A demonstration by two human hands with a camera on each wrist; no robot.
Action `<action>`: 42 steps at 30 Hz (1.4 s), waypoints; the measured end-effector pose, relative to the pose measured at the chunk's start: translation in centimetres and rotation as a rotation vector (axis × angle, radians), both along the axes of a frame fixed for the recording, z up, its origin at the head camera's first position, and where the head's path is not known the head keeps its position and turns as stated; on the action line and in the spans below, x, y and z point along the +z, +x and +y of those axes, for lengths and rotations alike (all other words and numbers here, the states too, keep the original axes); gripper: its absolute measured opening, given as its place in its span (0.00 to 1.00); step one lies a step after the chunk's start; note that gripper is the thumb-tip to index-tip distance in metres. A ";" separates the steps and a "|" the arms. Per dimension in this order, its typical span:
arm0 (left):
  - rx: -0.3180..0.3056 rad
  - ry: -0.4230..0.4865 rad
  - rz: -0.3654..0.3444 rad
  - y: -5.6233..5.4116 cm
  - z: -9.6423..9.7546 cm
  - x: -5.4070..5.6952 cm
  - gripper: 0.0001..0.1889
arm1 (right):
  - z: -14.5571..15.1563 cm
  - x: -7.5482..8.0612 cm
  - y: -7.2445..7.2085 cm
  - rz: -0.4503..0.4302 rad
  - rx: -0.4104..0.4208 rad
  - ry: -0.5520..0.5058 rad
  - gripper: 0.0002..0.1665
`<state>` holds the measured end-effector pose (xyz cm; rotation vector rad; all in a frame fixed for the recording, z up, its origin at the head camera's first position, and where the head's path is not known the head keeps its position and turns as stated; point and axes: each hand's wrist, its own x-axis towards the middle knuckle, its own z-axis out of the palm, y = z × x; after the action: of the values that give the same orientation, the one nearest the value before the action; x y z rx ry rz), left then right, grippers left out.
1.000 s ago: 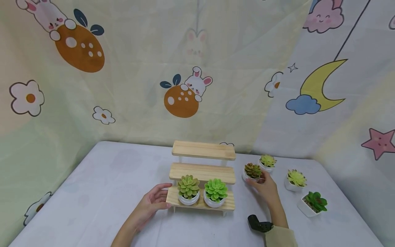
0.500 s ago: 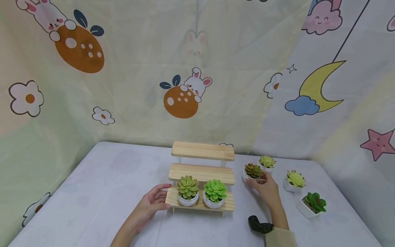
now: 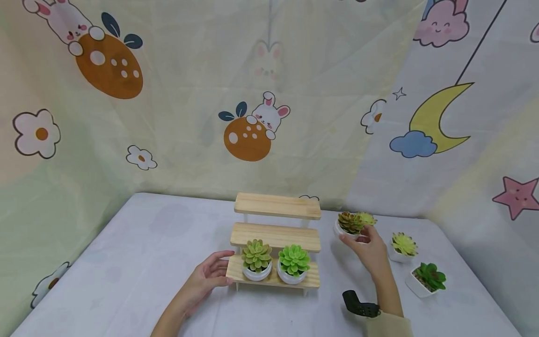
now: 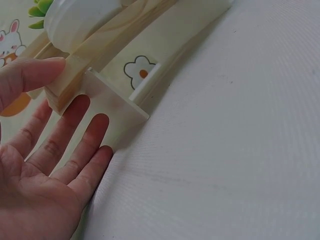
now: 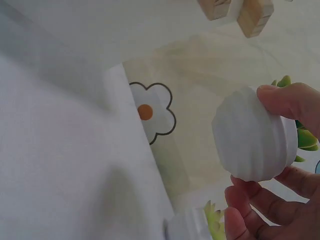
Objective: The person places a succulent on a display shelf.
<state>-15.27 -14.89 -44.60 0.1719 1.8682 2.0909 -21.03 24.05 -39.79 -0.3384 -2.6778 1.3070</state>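
Note:
My right hand [image 3: 370, 250] grips a round white pot holding a reddish-green succulent [image 3: 350, 223]. In the right wrist view the ribbed pot [image 5: 252, 135] is clear of the table, between thumb and fingers. My left hand [image 3: 206, 276] holds the left end of the lowest plank of a three-tier wooden plant stand [image 3: 275, 238]. The left wrist view has its thumb on the plank end [image 4: 67, 82] and the fingers spread beneath and behind. On the lowest tier sit two potted succulents, an olive-green one [image 3: 257, 255] and a bright green one [image 3: 294, 259].
A yellow-green succulent [image 3: 367, 218] is partly hidden behind the held one. Farther right stand another yellow-green succulent [image 3: 403, 244] and a dark green one [image 3: 428, 276] in white pots. Behind the white-covered table [image 3: 126, 262] hangs a cartoon-printed cloth [image 3: 189, 93].
My right hand has lifted the reddish-green succulent off the table, moving it slightly up and right, where it now overlaps the one behind. The left hand and stand stay put.

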 end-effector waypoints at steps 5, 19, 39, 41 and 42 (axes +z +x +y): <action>-0.002 0.001 -0.001 0.1 0.0 0.0 0.38 | -0.4 1.8 0.7 0.034 0.024 -0.017 0.47; -0.002 0.001 0.004 0.0 0.0 0.1 0.37 | -3.8 5.8 3.0 0.189 0.103 0.019 0.39; -0.017 0.026 0.040 0.0 0.0 0.0 0.36 | -11.5 5.6 4.3 0.265 0.261 -0.027 0.40; -0.021 0.023 0.042 0.1 0.0 -0.1 0.36 | -11.9 5.6 4.5 0.248 0.260 -0.014 0.40; -0.022 0.023 0.044 0.2 0.0 -0.1 0.37 | -12.2 5.6 4.6 0.239 0.264 -0.005 0.40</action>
<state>-15.08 -14.90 -44.69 0.2450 1.8589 2.1110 -16.45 11.86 -34.14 0.1687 -2.5783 1.3248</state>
